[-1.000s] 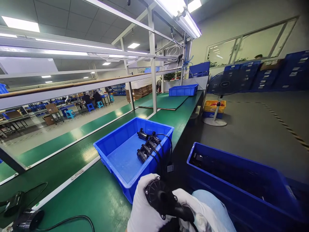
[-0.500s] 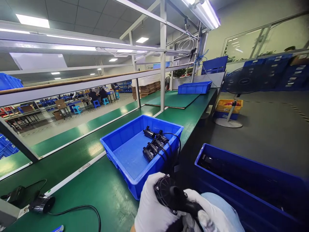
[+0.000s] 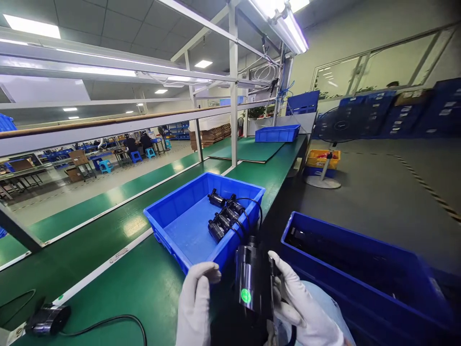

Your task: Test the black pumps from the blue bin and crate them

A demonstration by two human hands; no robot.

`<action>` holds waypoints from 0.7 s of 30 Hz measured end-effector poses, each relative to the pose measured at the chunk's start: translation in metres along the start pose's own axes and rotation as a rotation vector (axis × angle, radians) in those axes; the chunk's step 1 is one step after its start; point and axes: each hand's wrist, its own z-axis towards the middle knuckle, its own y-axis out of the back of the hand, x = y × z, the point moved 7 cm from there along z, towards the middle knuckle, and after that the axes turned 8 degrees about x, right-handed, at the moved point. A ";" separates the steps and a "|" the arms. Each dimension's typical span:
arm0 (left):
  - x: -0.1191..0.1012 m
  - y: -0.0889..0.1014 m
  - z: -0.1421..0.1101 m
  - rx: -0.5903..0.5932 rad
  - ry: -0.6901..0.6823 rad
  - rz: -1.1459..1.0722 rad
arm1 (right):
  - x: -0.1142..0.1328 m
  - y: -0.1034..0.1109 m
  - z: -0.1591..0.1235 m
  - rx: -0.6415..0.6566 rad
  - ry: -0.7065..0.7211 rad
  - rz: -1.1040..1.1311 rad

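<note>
My right hand (image 3: 300,302), in a white glove, grips a black water pump (image 3: 252,278) from its right side. The pump stands with its threaded nozzle up, and a round green sticker shows on its glossy barrel. My left hand (image 3: 198,298), also gloved, is off the pump on its left, fingers curved and apart with nothing in them. Just beyond both hands lies a blue bin (image 3: 173,235) on the green bench. Several similar black pumps (image 3: 225,216) with cables rest along its right side.
Another pump (image 3: 48,318) with its cable lies on the green bench (image 3: 118,283) at left. On my right stands a deep blue crate (image 3: 345,276) of dark items. Farther off are a floor fan (image 3: 331,139), another blue bin (image 3: 276,133) and a metal frame (image 3: 233,96).
The pump has turned from showing its round screwed face to showing its barrel and green sticker. My left hand has let go and moved left. The view has swung slightly right.
</note>
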 end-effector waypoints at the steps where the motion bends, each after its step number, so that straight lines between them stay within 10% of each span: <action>1: -0.001 -0.005 -0.005 -0.019 0.007 0.035 | 0.007 -0.004 -0.002 -0.035 0.016 -0.041; 5: -0.005 -0.039 -0.011 -0.022 0.060 -0.015 | 0.042 -0.043 -0.021 -0.076 0.039 -0.263; 10: 0.015 -0.067 0.006 0.185 0.280 -0.651 | 0.086 -0.091 -0.038 0.254 0.257 -0.702; 15: 0.021 -0.083 0.003 0.389 0.483 -1.324 | 0.107 -0.056 -0.032 -0.121 0.404 -1.089; 21: -0.027 -0.069 -0.009 0.417 0.258 -0.815 | 0.103 -0.124 -0.057 0.028 0.906 -1.620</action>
